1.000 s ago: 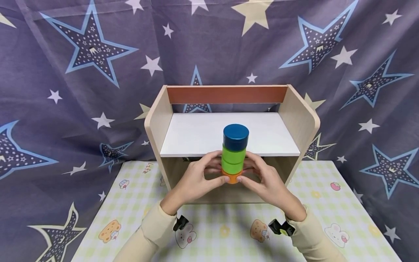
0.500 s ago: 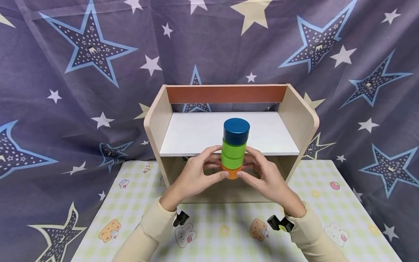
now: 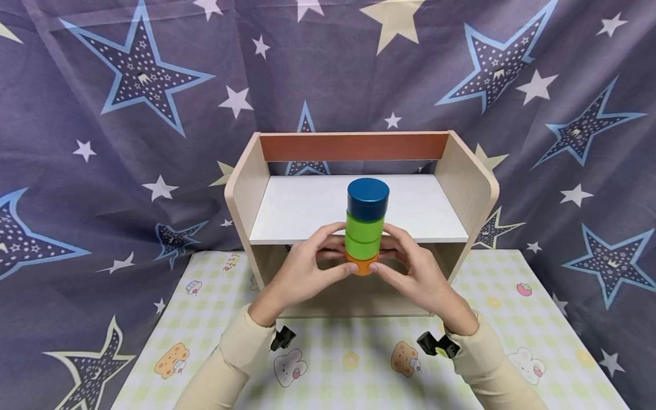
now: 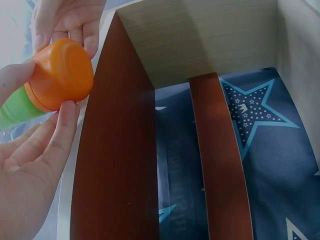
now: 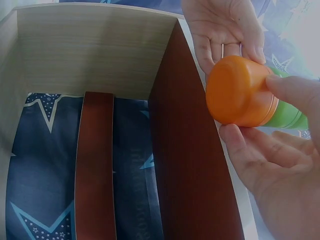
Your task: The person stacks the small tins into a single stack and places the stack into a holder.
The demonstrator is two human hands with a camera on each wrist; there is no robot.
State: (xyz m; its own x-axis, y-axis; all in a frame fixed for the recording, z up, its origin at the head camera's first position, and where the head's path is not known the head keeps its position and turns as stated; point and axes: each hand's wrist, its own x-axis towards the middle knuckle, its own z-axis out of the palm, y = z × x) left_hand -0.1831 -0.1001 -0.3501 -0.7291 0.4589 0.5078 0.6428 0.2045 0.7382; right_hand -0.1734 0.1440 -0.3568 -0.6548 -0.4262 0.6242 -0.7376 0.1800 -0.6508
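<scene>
A tall, upright stack of round, cup-like pieces (image 3: 364, 234) is held up in front of the shelf, blue on top, green in the middle and orange (image 4: 65, 75) at the bottom. My left hand (image 3: 306, 272) grips its lower part from the left, thumb on the orange piece. From the right, my right hand (image 3: 419, 278) holds it the same way, and the two thumb tips nearly meet. In the right wrist view the orange piece's rounded base (image 5: 232, 90) shows between both hands, with green behind it. Some fingers are hidden behind the stack in the head view.
A wooden shelf unit (image 3: 474, 188) with a white upper board (image 3: 302, 210) and a red-brown back rail (image 3: 353, 147) stands behind the hands. It rests on a table with a green checked cloth (image 3: 205, 336). A starry curtain (image 3: 195, 171) hangs behind.
Both hands have raised the stack a little, so its blue top now overlaps more of the white board. The grip looks the same, and the shelf stays put.
</scene>
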